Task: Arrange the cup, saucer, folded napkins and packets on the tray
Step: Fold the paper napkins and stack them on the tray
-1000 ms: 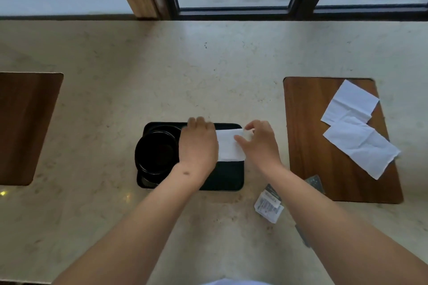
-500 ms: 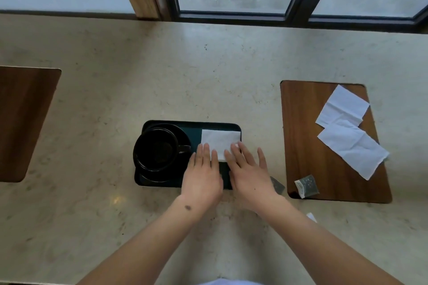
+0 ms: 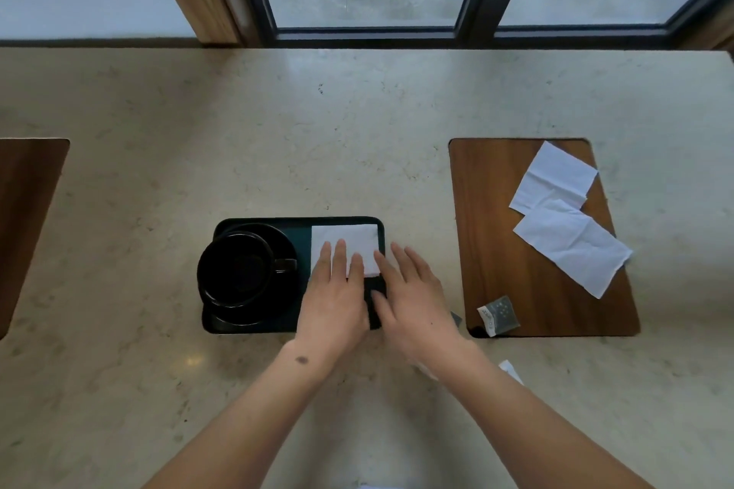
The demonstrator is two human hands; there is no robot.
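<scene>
A black tray (image 3: 278, 221) lies on the marble counter. A black cup (image 3: 238, 270) stands on a black saucer (image 3: 254, 316) in its left half. A white folded napkin (image 3: 349, 238) lies flat in the tray's back right corner. My left hand (image 3: 333, 298) rests flat with its fingers spread on the napkin's near edge. My right hand (image 3: 413, 298) lies flat beside it, over the tray's right rim, fingers apart. Neither hand holds anything. A grey packet (image 3: 498, 316) sits on the wooden board's near left corner. Another packet (image 3: 512, 369) peeks out by my right forearm.
A wooden board (image 3: 500, 210) to the right carries two loose white napkins (image 3: 572, 246), one overlapping the other. Another wooden board (image 3: 28, 218) sits at the left edge. A window frame runs along the counter's far side.
Both hands have slid back from the napkin's top toward its near edge and flattened out. The napkin now lies uncovered in the tray's back right corner.
</scene>
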